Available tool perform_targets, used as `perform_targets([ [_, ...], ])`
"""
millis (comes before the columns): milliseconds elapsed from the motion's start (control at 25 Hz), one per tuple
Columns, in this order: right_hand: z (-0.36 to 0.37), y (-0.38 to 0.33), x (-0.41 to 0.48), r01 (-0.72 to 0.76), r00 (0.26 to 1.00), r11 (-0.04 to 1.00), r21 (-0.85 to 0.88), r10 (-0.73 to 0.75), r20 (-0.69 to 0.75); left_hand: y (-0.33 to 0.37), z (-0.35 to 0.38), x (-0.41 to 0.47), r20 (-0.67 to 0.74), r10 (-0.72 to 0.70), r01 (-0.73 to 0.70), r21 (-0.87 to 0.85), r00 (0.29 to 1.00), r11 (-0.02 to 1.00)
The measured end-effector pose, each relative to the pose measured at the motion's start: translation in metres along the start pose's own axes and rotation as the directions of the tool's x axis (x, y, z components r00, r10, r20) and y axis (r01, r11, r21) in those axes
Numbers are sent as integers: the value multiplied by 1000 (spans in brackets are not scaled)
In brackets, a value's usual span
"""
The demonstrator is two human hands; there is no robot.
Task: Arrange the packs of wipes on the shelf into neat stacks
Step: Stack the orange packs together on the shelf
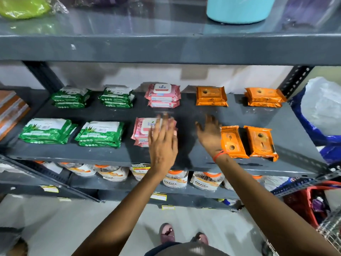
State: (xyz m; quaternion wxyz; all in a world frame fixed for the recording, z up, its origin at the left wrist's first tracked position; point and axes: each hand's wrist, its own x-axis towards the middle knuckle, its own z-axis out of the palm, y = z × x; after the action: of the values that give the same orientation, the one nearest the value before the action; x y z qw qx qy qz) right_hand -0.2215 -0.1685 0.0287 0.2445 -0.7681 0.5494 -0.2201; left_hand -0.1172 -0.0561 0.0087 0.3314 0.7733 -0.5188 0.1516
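Note:
On the dark grey shelf (pixel 184 111) lie packs of wipes in small stacks. Green stacks sit at back left (pixel 71 97), back centre-left (pixel 116 96), front left (pixel 47 131) and front centre-left (pixel 100 133). A pink stack (pixel 162 95) stands at the back; another pink stack (pixel 141 131) is at the front. My left hand (pixel 162 143) lies flat over the right side of that front pink stack, fingers spread. Orange stacks rest at back (pixel 211 96) and back right (pixel 263 97). Two orange packs (pixel 232 141) (pixel 260 143) lie side by side at front right. My right hand (pixel 210 134) hovers open just left of them.
An upper shelf (pixel 166 48) overhangs, carrying a turquoise container (pixel 239 8) and a green bagged item (pixel 24 6). Below, a lower shelf holds white pouches (pixel 175 179). A blue-and-white sack (pixel 324 111) is at right, a red basket (pixel 313 202) lower right.

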Motion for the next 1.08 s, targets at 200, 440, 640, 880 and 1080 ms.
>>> perform_targets([
  [200, -35, 64, -18, -180, 961, 883, -433, 251, 114, 35, 43, -39, 315, 257, -218, -154, 914, 964],
  [440, -33, 74, -10, 5, 957, 930, -368, 102, 271, 19, 53, -46, 498, 122, -159, 31, 858, 987],
  [640, -43, 84, 5, 42, 949, 934, -356, 75, 307, 19, 53, -47, 524, 59, -148, 130, 850, 980],
  [880, -36, 79, 0, 1, 972, 911, -412, 97, 215, 20, 54, -47, 534, 53, -149, 138, 844, 979],
  [1080, -35, 73, 0, -2, 978, 919, -394, 84, 192, 19, 54, -47, 529, 49, -148, 146, 847, 978],
])
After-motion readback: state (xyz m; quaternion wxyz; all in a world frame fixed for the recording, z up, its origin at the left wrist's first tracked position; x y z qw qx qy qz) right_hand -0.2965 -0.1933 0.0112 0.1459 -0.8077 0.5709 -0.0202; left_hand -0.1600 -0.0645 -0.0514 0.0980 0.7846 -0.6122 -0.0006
